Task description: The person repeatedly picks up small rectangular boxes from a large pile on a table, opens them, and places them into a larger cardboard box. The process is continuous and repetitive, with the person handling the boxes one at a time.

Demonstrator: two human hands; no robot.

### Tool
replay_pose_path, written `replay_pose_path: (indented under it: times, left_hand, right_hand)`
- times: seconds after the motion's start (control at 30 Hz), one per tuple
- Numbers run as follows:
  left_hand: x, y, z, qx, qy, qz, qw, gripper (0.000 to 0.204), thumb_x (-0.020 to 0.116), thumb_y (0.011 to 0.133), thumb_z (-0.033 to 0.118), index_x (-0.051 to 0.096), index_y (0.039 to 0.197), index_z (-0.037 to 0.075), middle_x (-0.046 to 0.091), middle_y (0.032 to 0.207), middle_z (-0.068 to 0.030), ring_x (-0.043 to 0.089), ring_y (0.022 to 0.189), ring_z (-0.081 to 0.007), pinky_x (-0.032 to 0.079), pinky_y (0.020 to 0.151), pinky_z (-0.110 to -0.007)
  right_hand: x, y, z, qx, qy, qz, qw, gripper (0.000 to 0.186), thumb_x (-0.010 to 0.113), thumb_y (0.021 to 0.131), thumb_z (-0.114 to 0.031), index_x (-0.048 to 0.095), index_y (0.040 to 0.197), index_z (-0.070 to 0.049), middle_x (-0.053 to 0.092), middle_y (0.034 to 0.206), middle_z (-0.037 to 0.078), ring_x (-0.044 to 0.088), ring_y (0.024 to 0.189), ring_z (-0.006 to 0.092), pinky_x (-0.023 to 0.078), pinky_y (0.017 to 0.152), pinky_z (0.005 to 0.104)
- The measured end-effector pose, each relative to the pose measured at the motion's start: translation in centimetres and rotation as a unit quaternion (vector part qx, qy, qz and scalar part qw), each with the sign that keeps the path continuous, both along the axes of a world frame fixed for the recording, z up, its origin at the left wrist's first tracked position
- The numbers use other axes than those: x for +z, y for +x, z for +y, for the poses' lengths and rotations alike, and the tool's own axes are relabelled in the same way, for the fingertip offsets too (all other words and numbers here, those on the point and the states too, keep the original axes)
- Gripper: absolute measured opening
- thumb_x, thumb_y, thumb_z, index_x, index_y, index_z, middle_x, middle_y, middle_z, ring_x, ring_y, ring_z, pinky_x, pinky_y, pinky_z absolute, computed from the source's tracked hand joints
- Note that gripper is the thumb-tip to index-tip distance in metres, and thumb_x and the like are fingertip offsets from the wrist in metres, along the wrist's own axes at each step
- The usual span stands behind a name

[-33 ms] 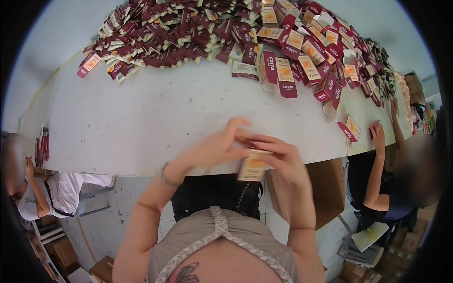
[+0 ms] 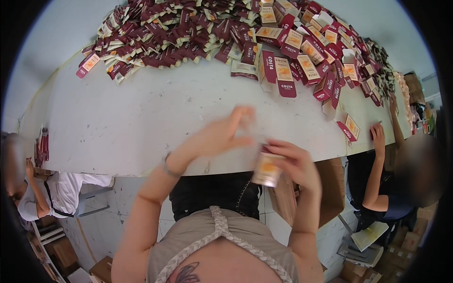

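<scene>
My right hand grips a small maroon-and-cream carton with an orange picture on it, above the near table edge. The carton is slightly blurred. To its left, my left hand is raised over the table, thumb and fingers apart and blurred, with nothing visible between them. Beyond the hands, flat-sided cartons in the same colours lie heaped at the far right, some with flaps standing up. Maroon-and-cream sachets are piled along the far left and middle.
A brown cardboard box stands below the table edge, by my right forearm. One carton lies apart at the right. Co-workers sit on both sides; one person's hand rests on the white table. Stools and boxes stand on the floor.
My left hand has come away from the carton and moved up. My right hand has shifted slightly right with the carton, which is now more exposed.
</scene>
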State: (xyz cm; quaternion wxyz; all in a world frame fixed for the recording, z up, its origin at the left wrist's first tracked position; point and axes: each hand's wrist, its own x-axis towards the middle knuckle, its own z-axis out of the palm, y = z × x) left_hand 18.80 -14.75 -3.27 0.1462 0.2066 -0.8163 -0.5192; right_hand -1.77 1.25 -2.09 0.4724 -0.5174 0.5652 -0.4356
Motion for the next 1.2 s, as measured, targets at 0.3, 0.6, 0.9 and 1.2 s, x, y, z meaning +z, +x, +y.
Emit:
replay_pose_path:
  times: [0.3,0.6,0.9,1.2]
  left_hand:
    - [-0.6,-10.2,-14.8,0.031,-0.658,-0.002,0.752,0.045,0.065,0.074,0.004,0.054,0.116,0.015,0.044,0.140,-0.0026,0.034,0.134,-0.0245,0.025,0.111,-0.050]
    - [-1.6,7.9,-7.0,0.398,-0.029,0.220,0.890,0.040,0.069,0.081,0.012,0.048,0.114,0.002,0.060,0.105,-0.0087,0.059,0.091,-0.0140,0.049,0.078,-0.028]
    - [-2.4,9.2,-4.2,0.342,0.006,-0.021,0.939,0.048,0.068,0.082,0.020,0.047,0.120,0.000,0.062,0.104,-0.0096,0.060,0.091,-0.0167,0.047,0.081,-0.029]
    - [-1.3,8.0,-3.1,0.218,0.090,0.019,0.972,0.059,0.075,0.076,0.025,0.049,0.123,0.001,0.063,0.103,-0.0114,0.062,0.091,-0.0211,0.048,0.081,-0.031]
  right_hand:
    - [0.6,-2.1,-3.3,-0.185,-0.089,0.265,0.942,0.019,0.063,0.084,-0.006,0.067,0.101,0.002,0.069,0.095,0.012,0.066,0.084,0.0206,0.050,0.077,0.0286]
    - [-6.4,2.2,-22.5,-0.130,0.008,0.503,0.855,0.039,0.067,0.080,-0.030,0.062,0.113,-0.011,0.058,0.114,0.015,0.053,0.105,0.0311,0.039,0.089,0.0507]
    - [-6.3,1.0,-24.0,-0.120,-0.011,0.464,0.878,0.042,0.069,0.074,-0.039,0.070,0.094,-0.002,0.056,0.120,0.021,0.050,0.111,0.0333,0.041,0.091,0.0418]
    - [1.5,6.0,-16.2,0.028,-0.251,0.116,0.961,0.023,0.069,0.079,-0.006,0.068,0.102,-0.007,0.061,0.104,0.008,0.058,0.094,0.0214,0.046,0.081,0.0290]
